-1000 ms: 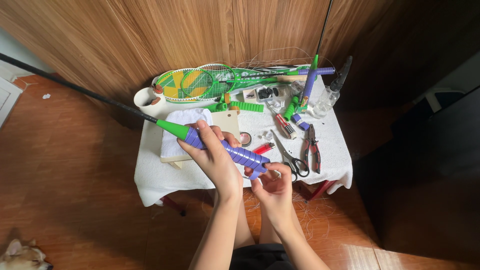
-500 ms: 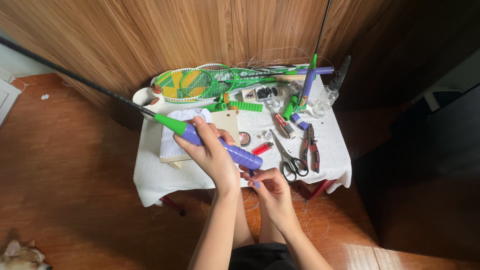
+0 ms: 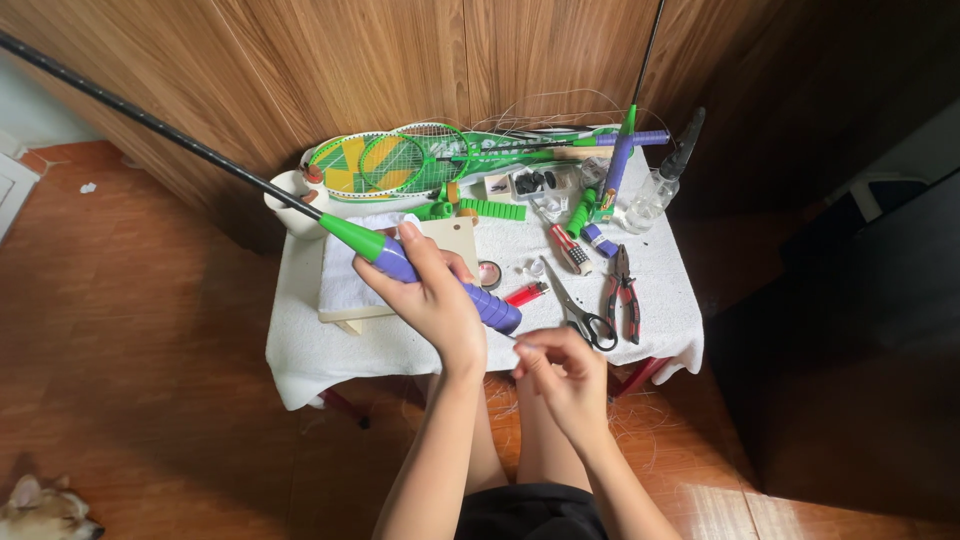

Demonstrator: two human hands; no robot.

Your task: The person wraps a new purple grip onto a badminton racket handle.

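Observation:
My left hand (image 3: 425, 292) grips the purple handle of a badminton racket (image 3: 372, 243), just below its green cone; the black shaft runs up and off the top left corner. The handle's butt end (image 3: 500, 314) points toward my right hand (image 3: 562, 372), which sits just below it with fingers pinched together, seemingly on a thin strip or thread too fine to make out. Both hands hover over the front edge of a small table with a white cloth (image 3: 330, 350).
On the table lie green rackets (image 3: 400, 160), scissors (image 3: 578, 308), red pliers (image 3: 625, 295), a red lighter (image 3: 525, 294), a wooden board with a towel (image 3: 345, 285), a white cup (image 3: 285, 195), green grips and small parts. Wooden wall behind; a dog (image 3: 40, 508) at bottom left.
My right hand has pulled back from the handle's butt end toward me, fingers pinched. The racket handle has tilted slightly in my left hand.

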